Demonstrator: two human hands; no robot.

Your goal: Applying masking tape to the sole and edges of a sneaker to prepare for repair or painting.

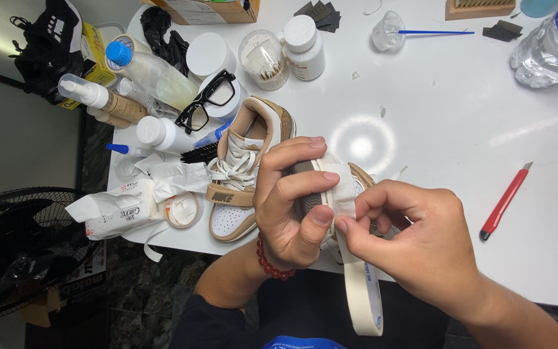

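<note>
1. Left hand: clamped around a shoe held above the near table edge; thumb and fingers press a strip of masking tape onto it. A red bead bracelet circles the wrist.
2. Right hand: thumb and forefinger pinched together on the tape; the tape roll hangs down below it.
3. Second shoe: tan and white, laces loose, standing on the white table just left of the left hand.
4. Black glasses: far left, resting on a white tub.
5. Red utility knife: on the table, right of the hands, well apart from them.
6. Wet-wipe pack and a smaller tape roll: left, at the near table edge.
7. Water bottle: far right corner.
</note>
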